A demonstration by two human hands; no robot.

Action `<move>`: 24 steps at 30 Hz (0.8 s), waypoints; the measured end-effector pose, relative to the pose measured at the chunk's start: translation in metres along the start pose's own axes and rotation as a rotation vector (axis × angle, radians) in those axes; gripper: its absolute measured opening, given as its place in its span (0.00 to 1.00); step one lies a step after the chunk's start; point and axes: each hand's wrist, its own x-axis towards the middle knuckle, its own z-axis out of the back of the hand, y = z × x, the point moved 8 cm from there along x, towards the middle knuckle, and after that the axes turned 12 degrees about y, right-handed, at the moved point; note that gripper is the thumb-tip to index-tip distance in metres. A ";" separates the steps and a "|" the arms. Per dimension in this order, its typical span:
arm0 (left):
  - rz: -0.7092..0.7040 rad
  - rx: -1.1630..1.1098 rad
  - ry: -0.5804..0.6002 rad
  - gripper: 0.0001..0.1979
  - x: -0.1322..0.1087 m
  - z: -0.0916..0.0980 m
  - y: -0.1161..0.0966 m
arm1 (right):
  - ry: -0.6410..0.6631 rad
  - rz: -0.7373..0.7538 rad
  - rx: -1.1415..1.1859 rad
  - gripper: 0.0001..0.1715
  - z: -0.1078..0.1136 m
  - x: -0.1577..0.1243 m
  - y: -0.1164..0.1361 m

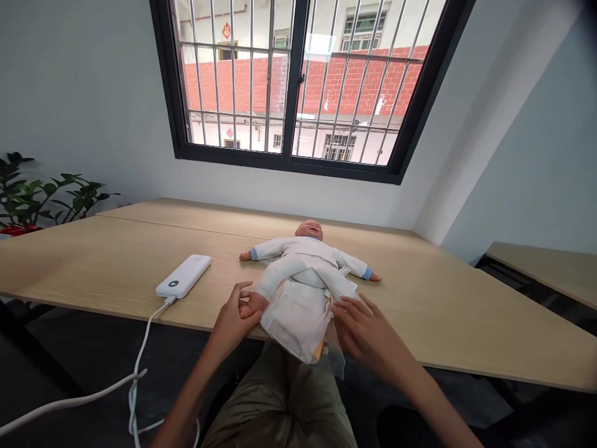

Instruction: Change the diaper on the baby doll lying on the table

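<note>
Lying face-up, the doll (310, 249) extends beyond the left grip (232, 318).

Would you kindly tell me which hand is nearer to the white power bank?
Left: the left hand, at one foot of the doll, is right of the power bank; the right hand is farther right, near the doll's other leg.

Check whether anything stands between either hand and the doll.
Nothing visible does. The left hand is already at one foot of the doll, and the right hand is at the side of the white pad. The power bank lies off to the left, clear of both.
</note>
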 end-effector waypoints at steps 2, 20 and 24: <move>-0.006 -0.004 0.051 0.31 0.005 -0.004 -0.002 | 0.039 0.029 -0.002 0.34 -0.013 0.009 0.017; -0.077 0.083 0.289 0.37 0.026 -0.016 -0.031 | -0.061 -0.003 0.719 0.18 0.021 0.055 -0.026; -0.199 0.113 0.359 0.31 0.060 -0.027 -0.057 | -0.133 -0.080 0.783 0.16 0.027 0.070 -0.060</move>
